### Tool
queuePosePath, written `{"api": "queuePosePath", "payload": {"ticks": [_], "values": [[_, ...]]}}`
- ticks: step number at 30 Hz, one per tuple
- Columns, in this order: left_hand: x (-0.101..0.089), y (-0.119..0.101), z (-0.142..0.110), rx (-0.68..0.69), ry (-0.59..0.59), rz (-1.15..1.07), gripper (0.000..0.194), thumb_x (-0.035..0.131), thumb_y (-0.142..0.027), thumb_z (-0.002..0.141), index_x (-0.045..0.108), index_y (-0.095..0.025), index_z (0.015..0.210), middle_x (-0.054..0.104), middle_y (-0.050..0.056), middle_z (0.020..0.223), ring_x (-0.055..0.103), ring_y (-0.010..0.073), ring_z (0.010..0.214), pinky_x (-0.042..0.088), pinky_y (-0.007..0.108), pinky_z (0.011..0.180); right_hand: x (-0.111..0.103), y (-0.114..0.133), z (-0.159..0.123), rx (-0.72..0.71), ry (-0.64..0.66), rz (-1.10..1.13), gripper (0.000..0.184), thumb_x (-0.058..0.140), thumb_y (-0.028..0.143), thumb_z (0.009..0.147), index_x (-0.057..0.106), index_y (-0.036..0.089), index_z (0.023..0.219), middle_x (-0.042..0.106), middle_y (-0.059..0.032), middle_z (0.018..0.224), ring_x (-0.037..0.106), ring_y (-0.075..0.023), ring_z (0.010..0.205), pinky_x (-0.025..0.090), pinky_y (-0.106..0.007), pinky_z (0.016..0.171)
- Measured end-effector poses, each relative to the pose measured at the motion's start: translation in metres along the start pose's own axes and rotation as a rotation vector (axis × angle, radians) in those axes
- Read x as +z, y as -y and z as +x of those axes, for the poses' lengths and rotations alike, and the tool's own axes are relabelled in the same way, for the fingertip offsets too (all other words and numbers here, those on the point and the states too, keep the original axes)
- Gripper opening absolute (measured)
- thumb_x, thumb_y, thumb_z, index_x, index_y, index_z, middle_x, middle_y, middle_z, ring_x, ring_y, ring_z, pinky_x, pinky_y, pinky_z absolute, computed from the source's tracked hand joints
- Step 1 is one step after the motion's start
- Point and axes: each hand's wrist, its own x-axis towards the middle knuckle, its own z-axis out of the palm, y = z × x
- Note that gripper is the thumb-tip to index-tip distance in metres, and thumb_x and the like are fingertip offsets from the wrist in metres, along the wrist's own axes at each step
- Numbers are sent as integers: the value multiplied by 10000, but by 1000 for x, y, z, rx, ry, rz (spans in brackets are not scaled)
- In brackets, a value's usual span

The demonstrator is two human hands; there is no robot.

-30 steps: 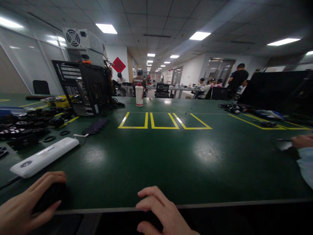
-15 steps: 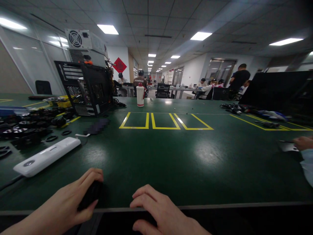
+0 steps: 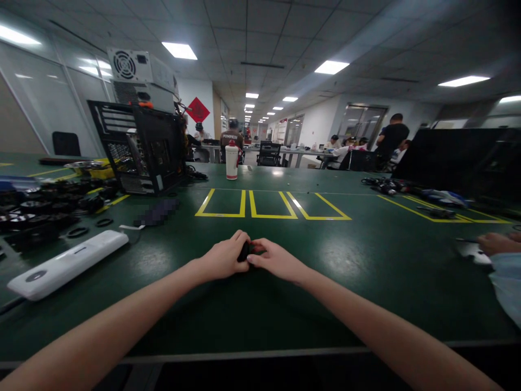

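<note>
A small black rounded object (image 3: 243, 252) is between my two hands over the middle of the green table (image 3: 195, 326); its kind cannot be made out. My left hand (image 3: 228, 254) is closed around it from the left, thumb below and fingers over the top. From the right, my right hand (image 3: 274, 257) meets it with thumb and fingertips bent inward, touching or nearly touching its side. Most of the object is hidden by my fingers. Just beyond my hands, yellow tape outlines (image 3: 272, 217) mark the tabletop.
A white power strip (image 3: 73, 263) and a pile of black parts (image 3: 36, 209) lie at left, near an open computer case (image 3: 142, 146). A white cup (image 3: 232, 162) stands at the back. At right, another person's hand (image 3: 494, 243) holds a light-coloured piece near a black panel (image 3: 459, 163).
Both hands have moved forward and together from the table's front edge. My left hand brought the black object to the middle, and my right hand has come up against it.
</note>
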Motion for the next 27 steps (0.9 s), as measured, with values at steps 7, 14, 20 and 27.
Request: {"api": "queuePosePath", "payload": {"ticks": [7, 14, 20, 27], "values": [[8, 1, 38, -2, -8, -55, 354, 497, -370, 709, 381, -223, 1009, 444, 34, 1018, 550, 165, 753, 436, 256, 582, -21, -18, 27, 100, -93, 323, 409, 583, 313, 717, 495, 108, 1060, 560, -111, 1038, 571, -163, 913, 473, -310, 831], [15, 6, 39, 0, -45, -144, 470, 512, -375, 707, 330, -217, 1110, 399, 66, 1125, 550, 185, 832, 467, 309, 686, -28, -24, 32, 125, -79, 411, 394, 646, 261, 662, 532, 126, 1014, 582, -81, 993, 582, -152, 894, 466, -321, 855], [13, 19, 33, 44, -99, -332, 691, 593, -417, 661, 255, -202, 1224, 357, 105, 1208, 465, 239, 1035, 419, 386, 855, -29, -20, 30, 122, -69, 389, 385, 650, 268, 654, 539, 145, 1001, 586, -62, 924, 587, -148, 849, 465, -351, 850], [17, 35, 30, 78, -65, -376, 570, 560, -425, 707, 377, -166, 1181, 461, 98, 1128, 478, 218, 1013, 401, 369, 866, -25, -13, 27, 106, -94, 358, 292, 620, 215, 679, 557, 141, 955, 588, -46, 868, 586, -119, 775, 456, -346, 844]]}}
